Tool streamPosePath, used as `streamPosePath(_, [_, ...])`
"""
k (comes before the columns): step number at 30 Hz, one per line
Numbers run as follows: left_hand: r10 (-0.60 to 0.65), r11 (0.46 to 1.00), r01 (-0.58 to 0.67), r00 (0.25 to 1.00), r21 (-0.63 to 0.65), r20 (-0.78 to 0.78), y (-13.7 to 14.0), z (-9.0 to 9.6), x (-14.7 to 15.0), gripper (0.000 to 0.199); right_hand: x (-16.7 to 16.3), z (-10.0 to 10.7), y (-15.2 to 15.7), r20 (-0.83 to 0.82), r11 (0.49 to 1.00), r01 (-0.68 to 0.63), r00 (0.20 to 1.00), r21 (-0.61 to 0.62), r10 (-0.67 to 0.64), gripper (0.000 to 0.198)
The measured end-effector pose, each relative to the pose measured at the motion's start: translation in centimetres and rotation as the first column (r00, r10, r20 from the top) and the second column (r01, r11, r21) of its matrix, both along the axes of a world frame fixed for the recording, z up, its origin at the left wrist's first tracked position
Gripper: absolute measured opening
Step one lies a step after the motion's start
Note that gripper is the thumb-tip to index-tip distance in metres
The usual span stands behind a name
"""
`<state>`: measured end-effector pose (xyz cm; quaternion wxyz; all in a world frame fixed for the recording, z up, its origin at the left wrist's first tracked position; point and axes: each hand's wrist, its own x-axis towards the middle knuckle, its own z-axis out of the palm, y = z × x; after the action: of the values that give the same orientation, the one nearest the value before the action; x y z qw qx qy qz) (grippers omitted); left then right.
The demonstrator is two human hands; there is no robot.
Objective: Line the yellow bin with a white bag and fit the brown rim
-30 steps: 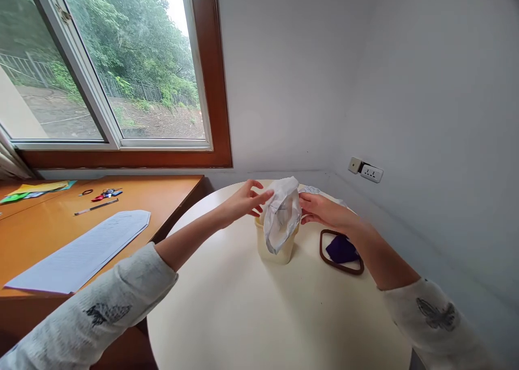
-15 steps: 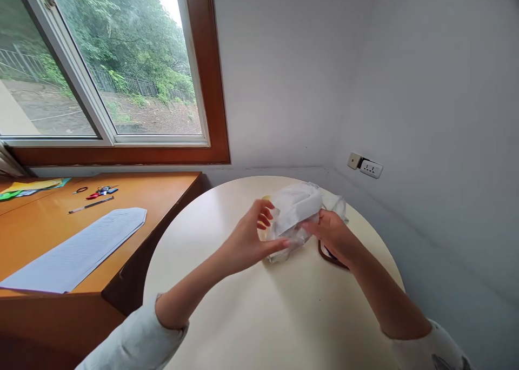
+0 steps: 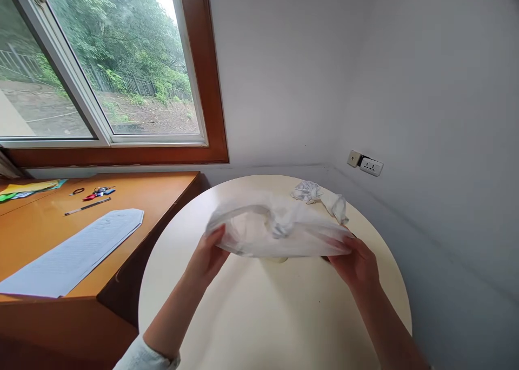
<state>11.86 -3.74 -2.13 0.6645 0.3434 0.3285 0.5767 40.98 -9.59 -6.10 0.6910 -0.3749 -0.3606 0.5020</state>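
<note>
A thin, see-through white plastic bag (image 3: 300,240) is stretched sideways between my two hands above the round table. My left hand (image 3: 208,256) grips its left end, with the fingers partly behind the plastic. At the right end my right hand (image 3: 354,262) is closed on the bag's edge. The bag is blurred by motion, and a pale thing under its middle shows only in part. Just behind my right hand, a dark edge of something peeks out, mostly hidden.
Two crumpled white plastic bags (image 3: 307,191) lie at the back right of the round cream table (image 3: 259,316). On the wooden desk (image 3: 170,189) at left are paper sheets (image 3: 77,251), a pen (image 3: 87,206) and keys (image 3: 103,191). A socket (image 3: 371,166) is on the wall.
My hands have moved apart, the left one leftward and the right one rightward. The bunched bag between them is now spread wide, uncovering the crumpled plastic behind it.
</note>
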Motion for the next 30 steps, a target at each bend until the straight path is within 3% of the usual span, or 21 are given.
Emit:
streamPosePath(3, [0.18, 0.977, -0.166, 0.979, -0.136, 0.096, 0.9, -1.4, -1.2, 0.008, 0.7, -1.6, -0.1, -0.057, 0.985, 0.155, 0.986, -0.076, -0.159, 0.012])
streamPosePath(5, [0.192, 0.972, -0.18, 0.979, -0.152, 0.066, 1.5, -2.5, -2.1, 0.006, 1.3, -2.5, -0.1, -0.069, 0.971, 0.208, 0.974, -0.119, -0.217, 0.015])
streamPosePath(8, [0.133, 0.982, -0.151, 0.979, -0.114, -0.152, 2.1, -3.9, -2.8, 0.011, 2.2, -3.8, 0.3, 0.027, 0.959, 0.235, 0.972, -0.157, -0.234, 0.024])
streamPosePath(12, [0.075, 0.995, -0.096, 0.887, -0.024, -0.455, 2.3, -4.5, -3.2, 0.026, 2.4, -4.6, 0.5, 0.371, 0.917, 0.301, 0.908, -0.263, -0.192, 0.041])
streamPosePath(14, [0.069, 0.997, -0.044, 0.803, 0.056, -0.592, 2.0, -4.1, -3.1, 0.045, 1.9, -4.2, 0.2, 0.593, 0.911, 0.381, 0.774, -0.159, -0.22, 0.063])
streamPosePath(17, [0.076, 0.981, 0.096, 0.612, 0.17, -0.787, 1.5, -3.1, -2.9, 0.072, 0.6, -2.8, -0.8, 0.809, 0.916, 0.383, 0.498, 0.116, -0.311, 0.09])
streamPosePath(20, [0.176, 0.93, 0.212, 0.463, 0.301, -0.869, 1.2, -2.4, -2.5, 0.063, -0.6, -1.5, -1.9, 0.902, 0.929, 0.215, 0.251, 0.301, -0.35, 0.076])
streamPosePath(22, [0.294, 0.885, 0.226, 0.406, 0.407, -0.865, 1.2, -2.1, -2.2, 0.044, -1.0, -0.9, -2.5, 0.927, 0.945, 0.089, 0.184, 0.314, -0.326, 0.057])
streamPosePath(23, [0.342, 0.865, 0.218, 0.402, 0.452, -0.849, 1.2, -2.0, -2.2, 0.033, -1.0, -0.7, -2.8, 0.932, 0.955, 0.052, 0.205, 0.293, -0.298, 0.049])
streamPosePath(25, [0.382, 0.845, 0.182, 0.455, 0.504, -0.805, 1.3, -1.6, -2.1, 0.019, -1.0, -0.4, -3.0, 0.909, 0.971, 0.023, 0.344, 0.24, -0.233, 0.033])
streamPosePath(27, [0.333, 0.87, 0.133, 0.55, 0.474, -0.766, 1.5, -1.1, -2.0, 0.015, -0.8, -0.3, -2.8, 0.817, 0.98, 0.017, 0.55, 0.196, -0.173, 0.02])
streamPosePath(30, [0.191, 0.93, 0.092, 0.703, 0.355, -0.685, 2.2, 0.1, -1.4, 0.011, -0.4, 0.1, -1.5, 0.571, 0.993, 0.077, 0.813, 0.091, -0.116, 0.02])
